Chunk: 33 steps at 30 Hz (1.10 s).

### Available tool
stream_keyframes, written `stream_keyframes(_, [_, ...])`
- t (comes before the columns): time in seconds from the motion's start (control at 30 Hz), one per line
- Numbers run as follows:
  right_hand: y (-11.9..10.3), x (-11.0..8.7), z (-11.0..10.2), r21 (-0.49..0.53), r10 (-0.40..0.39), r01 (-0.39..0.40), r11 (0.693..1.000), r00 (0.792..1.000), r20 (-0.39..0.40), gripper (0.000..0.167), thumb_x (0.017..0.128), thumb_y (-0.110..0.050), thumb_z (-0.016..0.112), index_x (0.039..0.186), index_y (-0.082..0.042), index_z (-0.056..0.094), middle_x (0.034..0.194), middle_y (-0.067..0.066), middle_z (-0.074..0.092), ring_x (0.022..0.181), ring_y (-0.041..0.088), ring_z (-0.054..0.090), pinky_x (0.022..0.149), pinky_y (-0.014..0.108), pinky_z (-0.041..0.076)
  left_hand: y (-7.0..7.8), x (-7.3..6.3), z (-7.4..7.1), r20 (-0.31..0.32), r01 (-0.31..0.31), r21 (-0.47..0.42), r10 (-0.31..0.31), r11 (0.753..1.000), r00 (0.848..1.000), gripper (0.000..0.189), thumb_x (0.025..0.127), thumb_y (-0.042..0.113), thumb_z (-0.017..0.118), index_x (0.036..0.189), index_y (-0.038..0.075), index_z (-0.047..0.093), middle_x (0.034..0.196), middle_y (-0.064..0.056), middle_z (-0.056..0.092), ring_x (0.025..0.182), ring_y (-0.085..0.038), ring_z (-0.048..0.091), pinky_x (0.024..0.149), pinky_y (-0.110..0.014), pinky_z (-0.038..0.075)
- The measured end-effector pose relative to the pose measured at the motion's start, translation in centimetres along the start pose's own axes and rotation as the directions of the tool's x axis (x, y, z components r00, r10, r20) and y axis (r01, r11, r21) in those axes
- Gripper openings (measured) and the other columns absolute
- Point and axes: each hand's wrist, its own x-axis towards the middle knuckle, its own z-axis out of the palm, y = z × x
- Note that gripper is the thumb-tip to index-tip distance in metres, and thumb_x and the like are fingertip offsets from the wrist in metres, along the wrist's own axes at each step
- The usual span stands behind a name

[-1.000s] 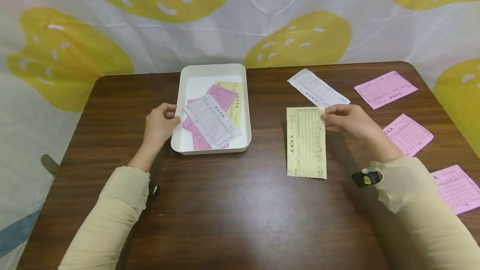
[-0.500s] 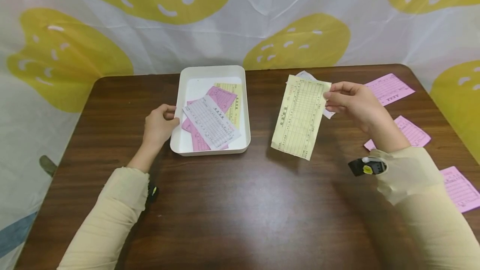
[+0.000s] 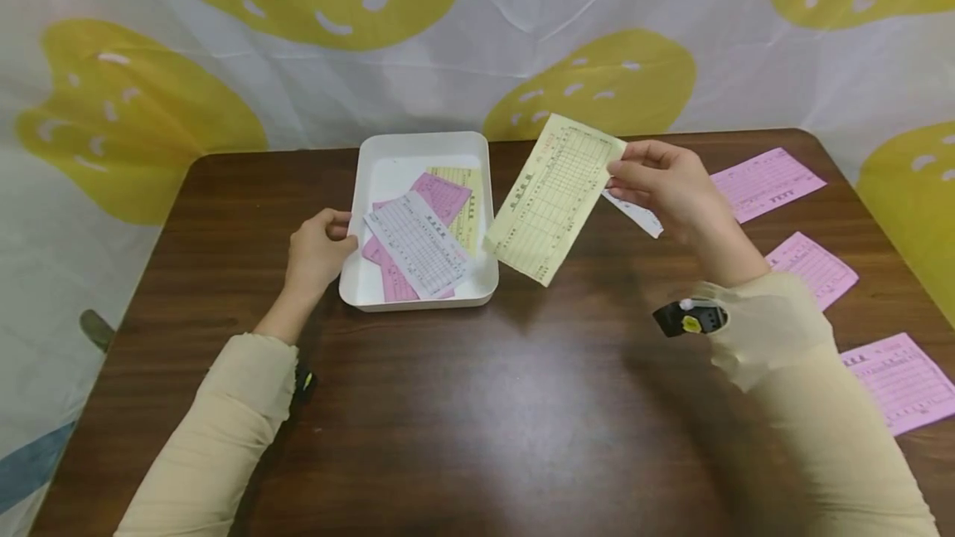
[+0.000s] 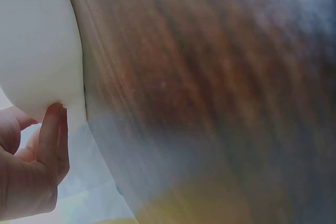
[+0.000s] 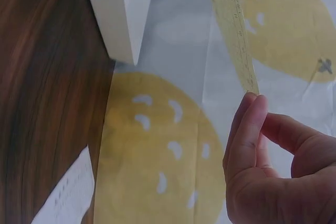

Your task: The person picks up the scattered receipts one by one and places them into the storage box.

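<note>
My right hand (image 3: 667,189) pinches a yellow printed receipt slip (image 3: 555,197) by its upper right edge. The slip is tilted above the table, its lower left corner at the right rim of a white plastic tray (image 3: 492,272). In the right wrist view, thumb and fingertips meet on the slip (image 5: 234,30), seen nearly edge-on. My left hand (image 3: 319,251) holds the tray's left side; its fingers touch the wall in the left wrist view. Inside the tray, a white slip (image 3: 421,243) overlaps pink slips (image 3: 448,195) and a yellow slip (image 3: 468,222).
A white slip (image 3: 636,212) lies partly hidden behind the held one. To the right, pink slips lie spread out: one at the back (image 3: 772,182), one midway (image 3: 816,268), one nearer (image 3: 903,384). A lemon-patterned cloth (image 3: 418,89) hangs behind the brown table (image 3: 448,421).
My right hand has carried the yellow slip leftward and upward toward the tray, and the slip has tilted. My left hand stays at the tray's side.
</note>
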Motion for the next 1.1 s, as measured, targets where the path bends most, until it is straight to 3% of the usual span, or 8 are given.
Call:
stream_keyframes(0.2, [0.7,0.9,2.8,0.006,0.018,-0.018,1.0,0.999,0.034,0.01,0.088,0.007,0.056,0.092,-0.002,0.054,0.077,0.0,0.063,0.066,0.009,0.066,0.065,0.017,0.055,0.0,0.0,0.0,-0.003,-0.003,-0.001,0.003,1.0,1.0,0.037,0.086,0.009,0.055,0.123,0.002,0.061,0.108,-0.023,0.068,0.098,-0.033,0.064,0.078,-0.038,0.051])
stream_keyframes(0.33, [1.5,1.6,4.6,-0.08,0.037,-0.034,0.996,0.998,0.047,0.01,0.09,0.005,0.053,0.097,0.0,0.049,0.083,-0.002,0.059,0.067,0.007,0.065,0.066,0.015,0.054,0.1,-0.1,0.0,-0.003,-0.006,-0.003,0.006,1.0,1.0,0.037,0.087,0.008,0.055,0.123,0.001,0.06,0.108,-0.023,0.068,0.098,-0.033,0.064,0.078,-0.038,0.051])
stream_keyframes(0.47, [2.6,2.4,6.4,-0.144,0.052,-0.044,0.989,0.997,0.049,0.01,0.091,0.005,0.051,0.098,-0.001,0.048,0.078,-0.001,0.058,0.066,0.005,0.064,0.066,0.015,0.054,0.1,-0.1,0.1,-0.001,-0.004,-0.004,0.004,1.0,1.0,0.038,0.087,0.009,0.055,0.123,0.001,0.06,0.109,-0.023,0.068,0.099,-0.033,0.064,0.08,-0.04,0.052])
stream_keyframes(0.7, [4.9,3.6,9.1,-0.177,0.069,-0.063,0.982,0.997,0.024,0.015,0.09,0.005,0.053,0.105,0.005,0.052,0.075,0.0,0.058,0.063,0.006,0.062,0.065,0.017,0.055,0.2,0.1,0.1,-0.006,-0.01,-0.001,0.01,1.0,1.0,0.038,0.086,0.009,0.055,0.123,0.002,0.061,0.109,-0.023,0.068,0.099,-0.033,0.064,0.081,-0.041,0.051])
stream_keyframes(1.1, [7.4,4.3,12.5,-0.223,0.094,-0.089,0.971,0.996,0.011,0.014,0.088,0.007,0.055,0.103,0.009,0.052,0.07,0.0,0.054,0.057,0.003,0.059,0.058,0.014,0.052,0.4,0.0,0.1,-0.013,-0.018,0.003,0.018,1.0,1.0,0.038,0.085,0.008,0.055,0.122,0.002,0.061,0.108,-0.023,0.069,0.098,-0.033,0.064,0.079,-0.038,0.049])
